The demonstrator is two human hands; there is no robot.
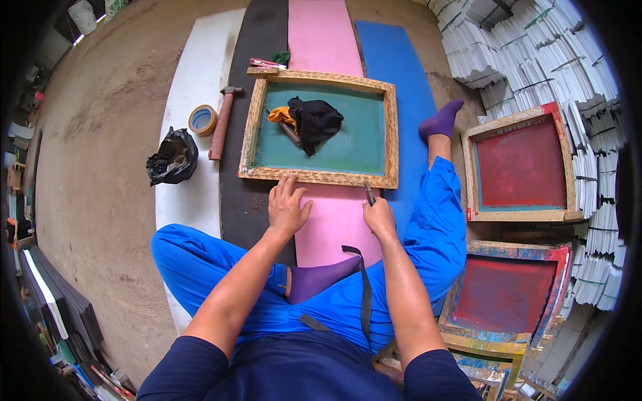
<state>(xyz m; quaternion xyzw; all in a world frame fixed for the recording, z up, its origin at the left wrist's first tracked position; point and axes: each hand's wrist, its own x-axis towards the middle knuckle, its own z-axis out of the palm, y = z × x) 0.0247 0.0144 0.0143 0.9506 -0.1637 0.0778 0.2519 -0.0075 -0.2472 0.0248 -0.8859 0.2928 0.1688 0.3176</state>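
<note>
A wooden screen-printing frame with green mesh lies flat in front of me. The fingertips of my left hand rest against its near rail, fingers spread. My right hand is closed around a dark, narrow hand tool, whose tip meets the same rail near its right corner. Too little of the tool shows to tell its exact kind. On the mesh sits a bunched black cloth beside an orange cloth; part of a brown handle sticks out from under the black one.
Left of the frame lie a hammer, a tape roll and a black plastic bag. Coloured boards run beneath me. Red-mesh frames stand at right before stacked white sheets. My purple-socked foot is beside the frame.
</note>
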